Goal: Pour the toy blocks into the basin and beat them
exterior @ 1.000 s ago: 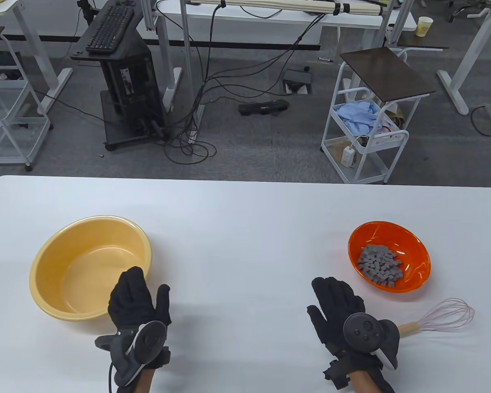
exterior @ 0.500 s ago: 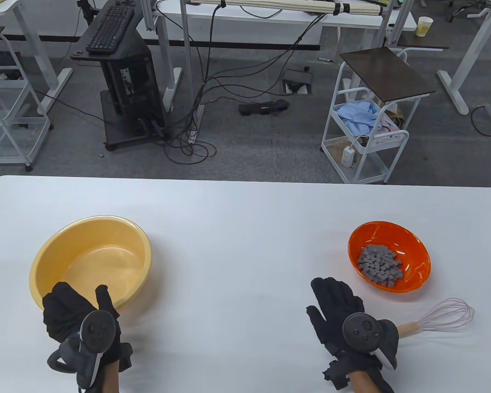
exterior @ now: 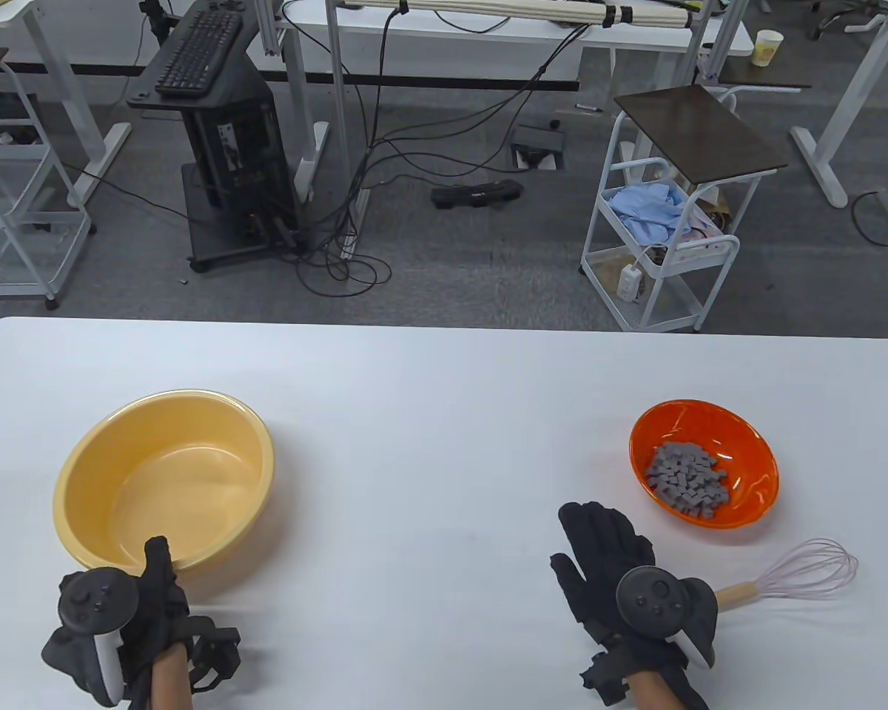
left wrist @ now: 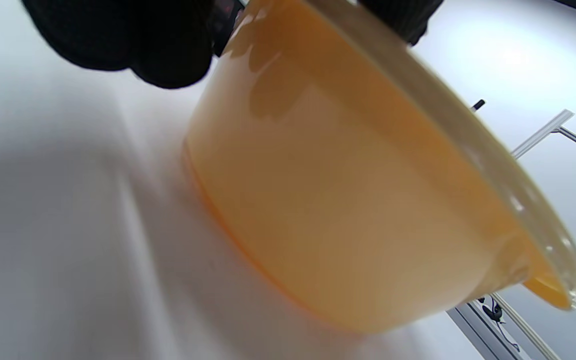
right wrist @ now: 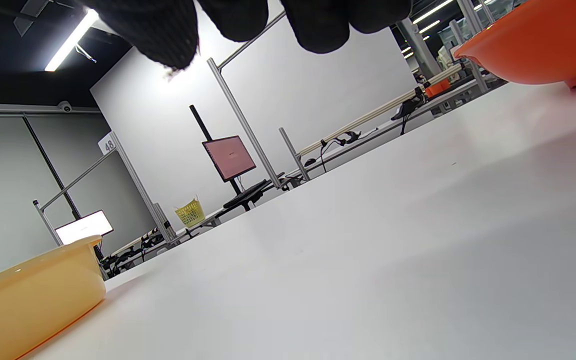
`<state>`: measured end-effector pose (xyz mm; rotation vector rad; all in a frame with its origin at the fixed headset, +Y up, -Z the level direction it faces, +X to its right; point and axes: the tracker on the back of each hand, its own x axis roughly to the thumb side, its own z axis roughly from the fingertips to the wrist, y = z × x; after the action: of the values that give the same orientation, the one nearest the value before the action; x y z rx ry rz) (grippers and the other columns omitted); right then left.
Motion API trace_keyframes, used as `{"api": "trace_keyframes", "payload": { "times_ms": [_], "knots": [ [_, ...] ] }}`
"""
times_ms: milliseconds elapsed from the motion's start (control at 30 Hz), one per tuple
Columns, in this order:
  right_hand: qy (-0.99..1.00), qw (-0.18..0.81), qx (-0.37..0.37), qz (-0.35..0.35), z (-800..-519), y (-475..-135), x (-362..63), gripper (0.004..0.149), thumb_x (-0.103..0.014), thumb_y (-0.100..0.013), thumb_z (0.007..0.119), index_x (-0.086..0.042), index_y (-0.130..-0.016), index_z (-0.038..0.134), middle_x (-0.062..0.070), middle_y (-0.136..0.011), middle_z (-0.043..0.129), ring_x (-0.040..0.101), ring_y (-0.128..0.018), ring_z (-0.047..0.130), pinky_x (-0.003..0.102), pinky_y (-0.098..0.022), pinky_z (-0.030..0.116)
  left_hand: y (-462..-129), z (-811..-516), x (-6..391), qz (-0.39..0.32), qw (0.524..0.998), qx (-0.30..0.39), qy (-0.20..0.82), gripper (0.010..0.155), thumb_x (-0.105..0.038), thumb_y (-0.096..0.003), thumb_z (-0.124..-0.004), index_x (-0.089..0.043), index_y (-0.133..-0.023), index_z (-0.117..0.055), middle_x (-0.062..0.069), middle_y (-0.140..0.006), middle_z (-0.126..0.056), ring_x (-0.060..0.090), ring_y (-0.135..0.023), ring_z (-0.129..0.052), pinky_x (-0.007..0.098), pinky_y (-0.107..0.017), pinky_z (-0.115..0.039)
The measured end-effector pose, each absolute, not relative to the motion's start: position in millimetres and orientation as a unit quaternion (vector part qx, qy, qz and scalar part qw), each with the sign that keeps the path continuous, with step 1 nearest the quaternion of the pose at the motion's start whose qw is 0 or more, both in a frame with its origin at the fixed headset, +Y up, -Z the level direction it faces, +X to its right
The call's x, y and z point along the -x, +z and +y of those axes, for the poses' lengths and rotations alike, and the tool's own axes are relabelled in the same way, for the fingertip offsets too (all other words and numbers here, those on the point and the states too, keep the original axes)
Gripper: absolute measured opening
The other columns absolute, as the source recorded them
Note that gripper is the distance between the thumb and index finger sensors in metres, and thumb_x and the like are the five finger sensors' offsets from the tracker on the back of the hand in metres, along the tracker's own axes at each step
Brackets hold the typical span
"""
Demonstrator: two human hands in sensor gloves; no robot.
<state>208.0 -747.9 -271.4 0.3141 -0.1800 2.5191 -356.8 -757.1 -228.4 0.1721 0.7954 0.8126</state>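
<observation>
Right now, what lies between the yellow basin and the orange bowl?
Nothing: in the table view, only bare white table separates the yellow basin from the orange bowl.

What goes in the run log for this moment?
left hand: grips basin rim | right hand: flat, idle | blocks: in orange bowl | whisk: untouched

Basin point(exterior: 164, 481), at 9 o'clock on the table: yellow plastic, smooth, with a soft sheen; its outer wall in the left wrist view is faintly translucent. Bowl point(exterior: 704, 463), at 3 o'clock: orange plastic, glossy, with bright highlights on the inner wall. Toy blocks point(exterior: 688, 479) inside it: grey, matt, foam-like or dull plastic; cannot tell which. Whisk point(exterior: 792, 575), at 4 o'clock: pale wooden handle, thin pinkish wire loops with a slight shine. Table point(exterior: 444, 414): white, smooth, satin finish. Left hand point(exterior: 129, 617) and right hand point(exterior: 621, 573): black knitted cloth gloves, matt; trackers of dark matt plastic.
</observation>
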Motion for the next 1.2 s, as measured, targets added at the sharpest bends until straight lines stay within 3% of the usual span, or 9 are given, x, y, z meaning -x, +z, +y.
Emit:
{"api": "trace_keyframes", "payload": {
  "times_ms": [167, 367, 433, 867, 1200],
  "knots": [
    [0.946, 0.295, -0.118, -0.067, -748, -271, -208, 0.061, -0.043, -0.067, 0.066, -0.021, -0.117, 0.039, 0.025, -0.123, 0.037, 0.056, -0.107, 0.030, 0.080, -0.071, 0.024, -226, -767, 363, 0.370, 0.796, -0.087, 0.471, 0.092, -0.044, -0.0710, -0.061, 0.030, -0.103, -0.016, 0.037, -0.089, -0.072, 0.030, -0.066, -0.097, 0.051, -0.049, -0.086],
    [0.946, 0.295, -0.119, -0.066, -749, -271, -207, 0.061, -0.043, -0.067, 0.066, -0.022, -0.117, 0.039, 0.025, -0.123, 0.037, 0.056, -0.107, 0.031, 0.080, -0.071, 0.025, -223, -774, 365, 0.360, 0.760, -0.129, 0.526, 0.079, -0.036, -0.0692, -0.063, 0.027, -0.103, -0.031, 0.018, -0.066, -0.091, 0.008, -0.042, -0.105, 0.036, -0.036, -0.096],
    [0.946, 0.296, -0.118, -0.066, -749, -271, -207, 0.061, -0.043, -0.067, 0.066, -0.022, -0.117, 0.038, 0.025, -0.123, 0.037, 0.056, -0.107, 0.030, 0.080, -0.071, 0.025, -222, -778, 364, 0.368, 0.721, -0.157, 0.565, 0.076, -0.032, -0.0677, -0.066, 0.027, -0.102, -0.034, 0.014, -0.059, -0.093, 0.004, -0.036, -0.106, 0.034, -0.034, -0.097],
    [0.945, 0.301, -0.112, -0.066, -748, -272, -211, 0.061, -0.043, -0.067, 0.066, -0.022, -0.117, 0.038, 0.025, -0.123, 0.036, 0.057, -0.107, 0.030, 0.080, -0.071, 0.025, -232, -777, 338, 0.295, 0.683, -0.208, 0.635, 0.070, -0.028, -0.0670, -0.065, 0.028, -0.100, -0.038, 0.013, -0.051, -0.093, 0.002, -0.030, -0.107, 0.032, -0.033, -0.099],
    [0.944, 0.308, -0.098, -0.073, -746, -273, -220, 0.061, -0.043, -0.067, 0.066, -0.022, -0.117, 0.038, 0.025, -0.123, 0.036, 0.057, -0.107, 0.030, 0.080, -0.071, 0.024, -247, -764, 298, 0.170, 0.711, -0.188, 0.656, 0.070, -0.029, -0.0673, -0.065, 0.026, -0.101, -0.037, 0.012, -0.052, -0.093, 0.002, -0.032, -0.107, 0.033, -0.035, -0.099]
  ]
}}
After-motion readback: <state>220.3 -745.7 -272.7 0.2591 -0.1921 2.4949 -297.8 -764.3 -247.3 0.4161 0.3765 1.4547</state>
